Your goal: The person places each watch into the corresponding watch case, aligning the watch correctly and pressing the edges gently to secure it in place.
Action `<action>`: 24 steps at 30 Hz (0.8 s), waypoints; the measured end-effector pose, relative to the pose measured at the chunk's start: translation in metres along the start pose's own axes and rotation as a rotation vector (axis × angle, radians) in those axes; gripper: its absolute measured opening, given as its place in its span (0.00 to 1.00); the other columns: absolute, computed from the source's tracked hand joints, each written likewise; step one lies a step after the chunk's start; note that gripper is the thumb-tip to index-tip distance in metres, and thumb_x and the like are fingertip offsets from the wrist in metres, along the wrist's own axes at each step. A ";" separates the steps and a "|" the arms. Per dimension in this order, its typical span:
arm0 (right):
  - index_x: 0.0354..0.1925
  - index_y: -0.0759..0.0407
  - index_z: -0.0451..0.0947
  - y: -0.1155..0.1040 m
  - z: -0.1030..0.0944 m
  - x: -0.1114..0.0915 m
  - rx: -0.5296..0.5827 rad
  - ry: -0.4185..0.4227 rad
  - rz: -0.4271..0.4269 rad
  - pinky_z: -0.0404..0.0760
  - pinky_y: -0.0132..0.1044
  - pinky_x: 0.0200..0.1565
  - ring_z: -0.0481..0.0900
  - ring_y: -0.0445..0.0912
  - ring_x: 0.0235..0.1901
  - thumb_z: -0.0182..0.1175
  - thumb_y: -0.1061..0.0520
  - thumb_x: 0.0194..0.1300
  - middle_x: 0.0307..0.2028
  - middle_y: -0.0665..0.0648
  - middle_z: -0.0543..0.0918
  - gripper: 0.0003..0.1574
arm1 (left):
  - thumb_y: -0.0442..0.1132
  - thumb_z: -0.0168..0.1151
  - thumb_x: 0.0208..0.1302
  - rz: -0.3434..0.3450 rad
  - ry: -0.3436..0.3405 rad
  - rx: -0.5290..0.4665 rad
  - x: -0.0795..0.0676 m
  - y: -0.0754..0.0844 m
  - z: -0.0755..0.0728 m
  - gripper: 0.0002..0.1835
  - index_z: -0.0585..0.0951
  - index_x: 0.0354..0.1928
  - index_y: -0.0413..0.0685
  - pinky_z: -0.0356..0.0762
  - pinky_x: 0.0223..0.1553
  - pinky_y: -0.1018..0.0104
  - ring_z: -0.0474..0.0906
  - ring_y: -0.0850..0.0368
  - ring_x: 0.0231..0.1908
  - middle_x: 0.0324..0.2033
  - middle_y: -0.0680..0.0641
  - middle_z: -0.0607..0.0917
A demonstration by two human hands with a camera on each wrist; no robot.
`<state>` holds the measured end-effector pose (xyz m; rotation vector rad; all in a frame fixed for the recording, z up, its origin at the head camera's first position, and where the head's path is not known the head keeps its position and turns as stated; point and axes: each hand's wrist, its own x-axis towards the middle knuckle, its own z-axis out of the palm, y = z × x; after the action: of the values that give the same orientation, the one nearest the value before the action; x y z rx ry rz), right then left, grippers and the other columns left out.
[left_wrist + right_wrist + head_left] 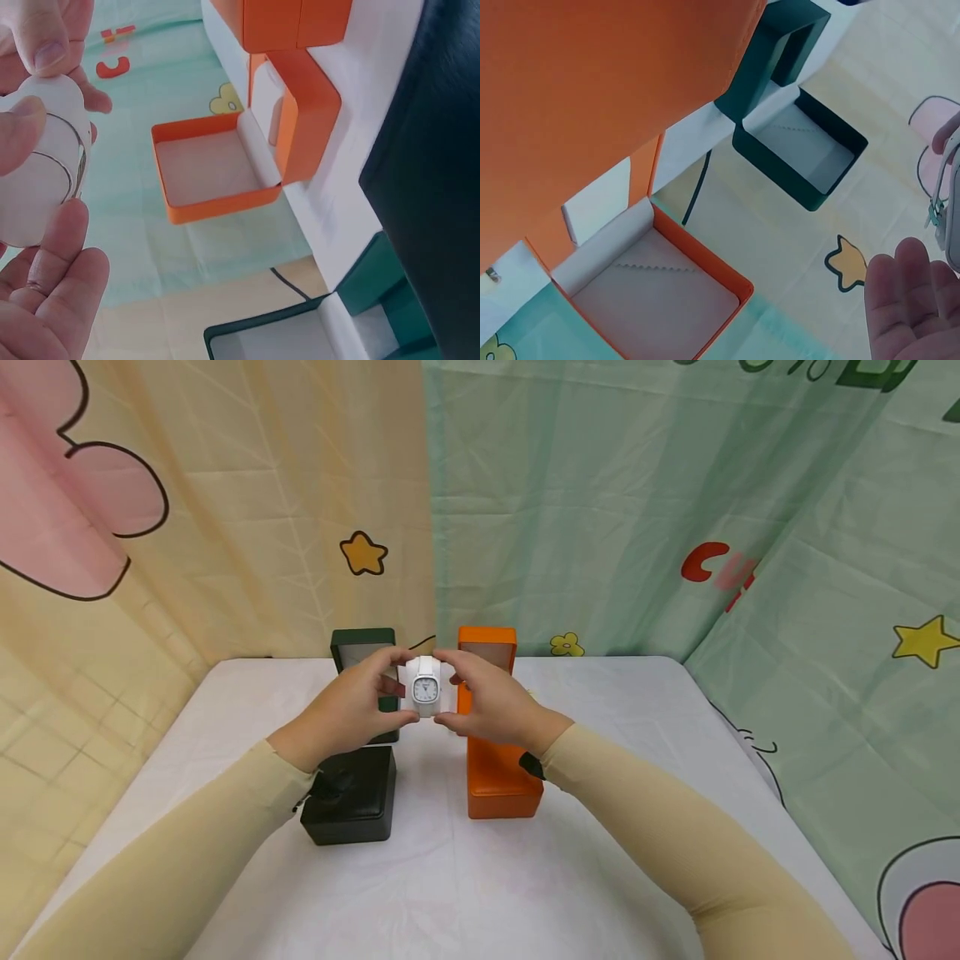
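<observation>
A white wristwatch [426, 688] with a squarish white face is strapped round a white cushion [26, 191]. It is held up over the far part of the table, face toward the head camera. My left hand [358, 695] grips its left side, thumb below and fingers above. On the other side my right hand [501, 700] holds it in the same way. Behind the left hand stands an open dark green box [364, 636], its pale-lined lid raised. An open orange box [705, 259] is behind the right hand, partly hidden by it.
Beneath my left wrist sits a black box [348, 806], closed. An orange closed box [504, 789] lies under my right wrist. All stand on a white-covered table [450, 893], with printed curtains [600, 527] rising behind and at both sides.
</observation>
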<state>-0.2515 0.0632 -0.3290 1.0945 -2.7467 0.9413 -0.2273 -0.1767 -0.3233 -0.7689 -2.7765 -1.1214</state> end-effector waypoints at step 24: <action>0.80 0.52 0.61 -0.023 0.030 0.073 -0.145 -0.166 0.092 0.84 0.38 0.61 0.81 0.46 0.58 0.73 0.44 0.67 0.67 0.51 0.79 0.51 | 0.37 0.73 0.68 -0.152 -0.034 0.075 -0.011 -0.049 -0.035 0.41 0.62 0.77 0.45 0.87 0.52 0.48 0.85 0.39 0.57 0.66 0.39 0.77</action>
<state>-0.2861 -0.0115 -0.3232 1.0772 -2.9661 0.6736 -0.2446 -0.2343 -0.3312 -0.5838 -2.9287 -1.0276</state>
